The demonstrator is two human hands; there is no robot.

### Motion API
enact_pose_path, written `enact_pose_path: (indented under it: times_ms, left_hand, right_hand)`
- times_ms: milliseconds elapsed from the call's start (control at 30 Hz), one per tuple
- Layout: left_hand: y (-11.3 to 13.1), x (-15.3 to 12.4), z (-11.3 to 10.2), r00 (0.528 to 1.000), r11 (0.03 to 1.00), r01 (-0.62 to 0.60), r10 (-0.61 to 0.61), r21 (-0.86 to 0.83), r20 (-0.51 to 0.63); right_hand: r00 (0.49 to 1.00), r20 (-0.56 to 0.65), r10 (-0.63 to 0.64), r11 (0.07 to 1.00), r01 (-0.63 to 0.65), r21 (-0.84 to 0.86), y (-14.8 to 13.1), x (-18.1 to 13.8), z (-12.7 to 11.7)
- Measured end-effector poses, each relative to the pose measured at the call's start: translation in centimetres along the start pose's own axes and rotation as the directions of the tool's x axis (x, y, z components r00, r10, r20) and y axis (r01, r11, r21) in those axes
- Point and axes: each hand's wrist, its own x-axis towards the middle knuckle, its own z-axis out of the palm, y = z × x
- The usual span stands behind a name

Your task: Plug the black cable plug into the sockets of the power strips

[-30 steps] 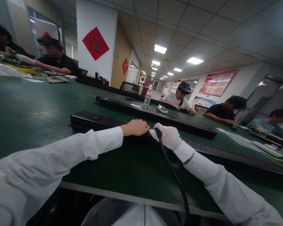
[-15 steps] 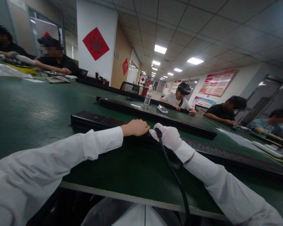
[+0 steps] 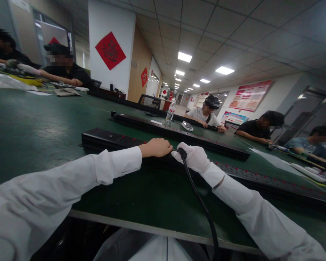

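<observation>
black power strip [image 3: 111,139], green table [image 3: 29,127], white glove [image 3: 195,158], black cable [image 3: 198,199]

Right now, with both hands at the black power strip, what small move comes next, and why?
Probably press the right hand down to seat the end of the black cable in the power strip, the left hand bracing. The gloved right hand grips the cable right at the strip's top, and the bare left hand lies on the strip beside it. Whether it is already seated is hidden.

1. Ahead of you, a water bottle [image 3: 170,111] stands on the green table [image 3: 29,123].
2. Near the bottle lies a long black strip [image 3: 163,127].
3. A seated person [image 3: 206,114] works beyond it.
4. A red diamond [image 3: 110,50] hangs on the white pillar.
</observation>
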Motion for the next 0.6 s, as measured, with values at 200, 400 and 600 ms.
enact_pose_path:
  times_ms: [200,400,600]
  left_hand:
    - [0.0,0.0,0.1,1.0,1.0,-0.018,0.019,0.023,-0.015]
    - [0.2,-0.3,-0.1,0.999,0.999,0.001,0.001,0.04,-0.035]
    - [0.2,-0.5,-0.4,1.0,1.0,0.011,-0.011,0.012,-0.028]
  right_hand:
    - [0.998,0.067,-0.008,0.992,0.0,0.124,0.4,0.1,-0.1]
    - [0.997,0.082,0.011,0.993,-0.021,0.114,0.2,0.6,-0.1]
    - [0.996,0.048,-0.072,0.997,0.07,0.041,0.1,1.2,-0.6]
